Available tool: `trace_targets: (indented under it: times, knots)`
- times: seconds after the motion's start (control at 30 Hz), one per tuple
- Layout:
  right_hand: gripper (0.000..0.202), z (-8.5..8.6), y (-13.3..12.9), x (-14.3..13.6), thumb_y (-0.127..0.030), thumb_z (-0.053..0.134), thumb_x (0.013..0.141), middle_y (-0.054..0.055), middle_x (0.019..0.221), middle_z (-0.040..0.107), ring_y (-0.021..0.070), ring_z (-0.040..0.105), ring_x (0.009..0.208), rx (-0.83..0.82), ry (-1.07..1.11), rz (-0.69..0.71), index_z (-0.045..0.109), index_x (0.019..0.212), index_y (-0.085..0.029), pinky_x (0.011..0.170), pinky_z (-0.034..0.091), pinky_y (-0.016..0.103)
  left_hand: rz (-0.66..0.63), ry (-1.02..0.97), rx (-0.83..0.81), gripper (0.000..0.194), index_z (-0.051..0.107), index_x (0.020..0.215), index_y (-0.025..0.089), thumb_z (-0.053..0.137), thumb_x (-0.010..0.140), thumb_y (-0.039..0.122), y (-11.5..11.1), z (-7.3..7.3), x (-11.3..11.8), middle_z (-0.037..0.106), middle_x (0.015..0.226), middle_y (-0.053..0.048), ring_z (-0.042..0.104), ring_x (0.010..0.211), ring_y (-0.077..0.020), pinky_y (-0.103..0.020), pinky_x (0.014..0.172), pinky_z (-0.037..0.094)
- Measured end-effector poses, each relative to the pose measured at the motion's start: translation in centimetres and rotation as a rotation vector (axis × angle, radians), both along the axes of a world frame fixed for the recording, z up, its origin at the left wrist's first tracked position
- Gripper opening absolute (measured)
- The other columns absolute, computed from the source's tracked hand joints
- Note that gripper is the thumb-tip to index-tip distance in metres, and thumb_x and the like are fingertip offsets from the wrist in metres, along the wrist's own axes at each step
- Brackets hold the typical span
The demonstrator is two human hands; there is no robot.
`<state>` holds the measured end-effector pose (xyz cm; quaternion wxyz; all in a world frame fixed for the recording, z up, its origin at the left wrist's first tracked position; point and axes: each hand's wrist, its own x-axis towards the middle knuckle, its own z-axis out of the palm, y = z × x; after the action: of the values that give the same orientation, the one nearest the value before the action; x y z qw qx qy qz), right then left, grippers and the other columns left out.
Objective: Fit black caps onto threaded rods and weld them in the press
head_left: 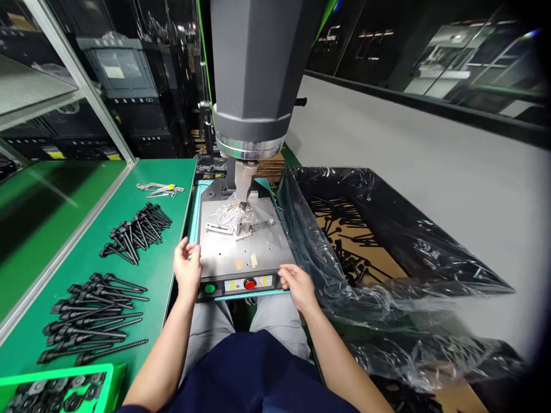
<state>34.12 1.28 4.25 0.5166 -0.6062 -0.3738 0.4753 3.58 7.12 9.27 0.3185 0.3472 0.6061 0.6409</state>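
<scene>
My left hand (187, 268) is at the left front corner of the machine's metal plate (224, 252), fingers curled and apart, nothing visible in them. At the right front corner, near the control panel's edge, is my right hand (298, 283), its fingers loosely bent with nothing seen between them. Between the hands sit a green button (210, 288) and a red button (249, 284). The machine's horn (245, 179) points down onto a small black part (243, 205) in a fixture wrapped in clear plastic.
Black screw-like parts (138, 229) lie in groups on the green table (167, 167) at left, with pliers (161, 188) behind. A green bin (112, 381) holds black pieces. A plastic-lined box (387, 201) at right contains more black parts.
</scene>
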Motion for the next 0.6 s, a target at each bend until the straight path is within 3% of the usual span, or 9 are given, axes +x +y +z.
trace_targets:
  times: [0.07,0.13,0.27,0.43,0.6]
  knots:
    - [0.048,-1.9,-1.4,2.3,-0.053,0.067,0.074,0.009,0.087,0.066,0.0208,0.061,0.074,0.047,-0.293,-0.213,0.066,0.102,-0.015,0.064,0.052,0.034,0.056,0.207,-0.021,0.057,0.053,0.13,0.018,0.069,0.08,0.04,-3.1,-2.1,-0.7,0.066,0.112,-0.011,0.065,0.102,-0.0201,-0.036,0.088,0.055]
    - [0.054,-3.7,-2.3,3.9,-0.055,0.064,0.075,0.015,0.106,0.064,0.0259,0.062,0.091,0.085,-0.549,-0.31,0.064,0.113,-0.015,0.077,0.054,0.041,0.045,0.394,-0.096,0.063,0.052,0.134,0.019,0.07,0.078,0.042,-5.6,-4.2,-1.1,0.061,0.123,-0.013,0.061,0.112,-0.0249,-0.042,0.095,0.052]
    - [0.073,-6.5,-2.5,4.4,-0.058,0.062,0.077,0.02,0.129,0.053,0.0325,0.058,0.111,0.089,-0.714,-0.178,0.051,0.134,-0.015,0.083,0.055,0.045,-0.125,0.587,-0.25,0.071,0.05,0.137,0.018,0.069,0.077,0.05,-7.7,-7.4,-1.7,0.055,0.132,-0.016,0.054,0.123,-0.0321,-0.049,0.1,0.048]
    - [0.074,-8.6,-1.7,4.1,-0.06,0.059,0.081,0.02,0.131,0.054,0.0366,0.053,0.122,0.108,-0.831,-0.147,0.047,0.138,-0.015,0.099,0.046,0.052,-0.197,0.615,-0.231,0.07,0.052,0.137,0.019,0.066,0.078,0.054,-7.4,-9.1,-2.5,0.057,0.128,-0.014,0.057,0.116,-0.0319,-0.048,0.095,0.051]
    - [0.073,-9.1,-1.4,4.4,-0.059,0.059,0.08,0.02,0.127,0.057,0.0368,0.053,0.121,0.113,-0.843,-0.176,0.049,0.136,-0.014,0.103,0.043,0.054,-0.196,0.622,-0.185,0.07,0.051,0.138,0.021,0.065,0.08,0.056,-7.5,-9.8,-2.8,0.056,0.13,-0.013,0.056,0.118,-0.0312,-0.047,0.096,0.05]
